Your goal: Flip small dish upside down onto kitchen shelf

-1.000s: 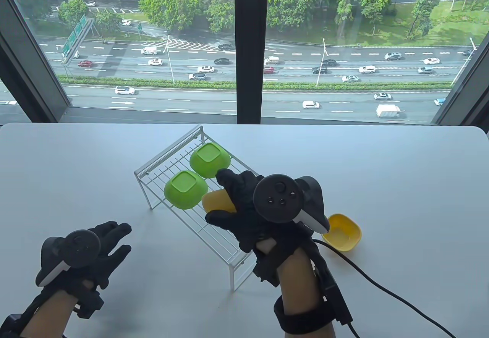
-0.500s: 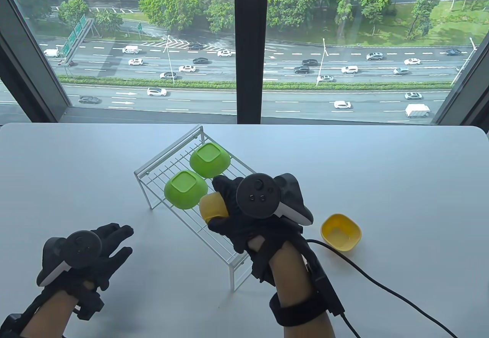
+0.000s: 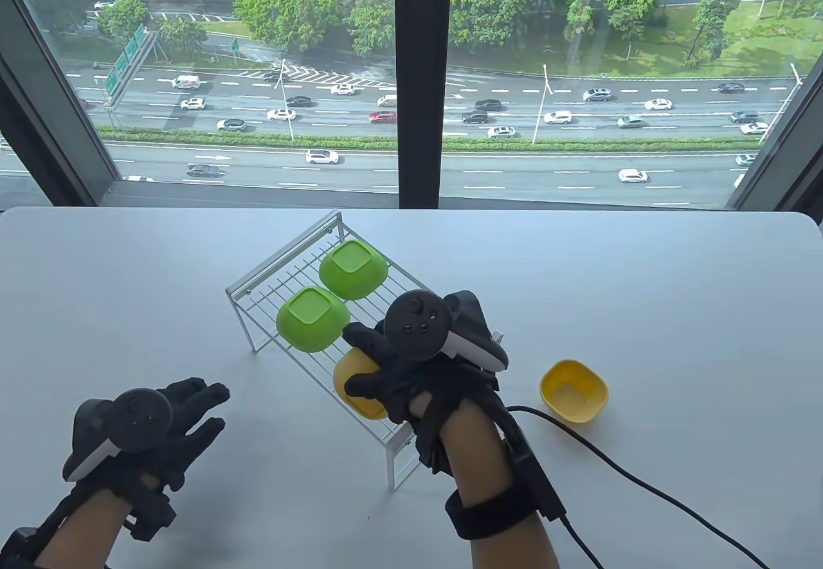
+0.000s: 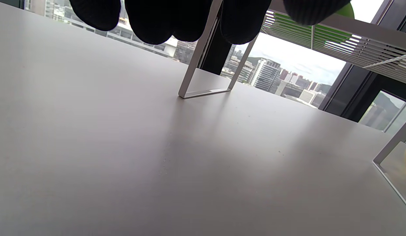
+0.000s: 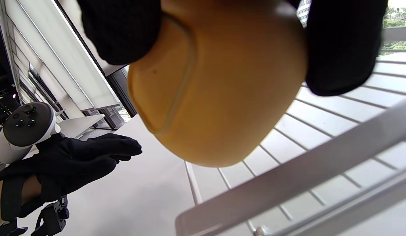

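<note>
My right hand [image 3: 379, 370] grips a small yellow dish [image 3: 353, 381], turned bottom up, at the near end of the white wire shelf [image 3: 270, 286]. In the right wrist view the yellow dish [image 5: 219, 85] hangs between my gloved fingers [image 5: 340, 46] just above the shelf's wires [image 5: 320, 131]. Whether it touches them I cannot tell. Two green dishes [image 3: 313, 318] [image 3: 353, 269] lie upside down on the shelf's far part. A second yellow dish [image 3: 574, 391] stands upright on the table at the right. My left hand [image 3: 186, 411] is open and empty above the table at the left.
The white table [image 3: 643, 286] runs to a window at the back. A black cable [image 3: 643, 482] trails from my right wrist across the table to the lower right. The shelf's leg [image 4: 203, 65] shows in the left wrist view.
My right hand has moved toward me and down with the yellow dish, from beside the green dishes to the shelf's near end. My left hand has barely moved.
</note>
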`<action>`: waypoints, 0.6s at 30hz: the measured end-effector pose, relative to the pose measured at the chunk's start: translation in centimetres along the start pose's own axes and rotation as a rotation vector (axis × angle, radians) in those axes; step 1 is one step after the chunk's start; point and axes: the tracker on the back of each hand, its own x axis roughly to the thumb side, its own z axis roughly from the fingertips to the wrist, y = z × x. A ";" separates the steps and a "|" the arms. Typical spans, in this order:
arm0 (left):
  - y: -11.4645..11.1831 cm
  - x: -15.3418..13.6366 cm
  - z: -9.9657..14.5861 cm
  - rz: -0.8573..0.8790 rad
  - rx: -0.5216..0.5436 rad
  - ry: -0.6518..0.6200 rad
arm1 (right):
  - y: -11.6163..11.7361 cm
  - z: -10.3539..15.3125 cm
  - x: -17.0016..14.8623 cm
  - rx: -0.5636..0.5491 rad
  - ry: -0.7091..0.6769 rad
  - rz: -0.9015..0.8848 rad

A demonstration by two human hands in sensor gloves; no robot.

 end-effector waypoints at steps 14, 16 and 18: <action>-0.3 0.2 -0.1 0.015 -0.024 -0.012 | 1.8 -1.9 -1.5 0.014 0.037 0.026; -0.3 0.2 -0.1 0.022 -0.027 -0.012 | 2.3 -2.3 -1.6 0.030 0.047 0.074; -0.4 0.2 -0.1 0.030 -0.029 -0.014 | 2.4 -2.5 -1.8 0.006 0.022 0.024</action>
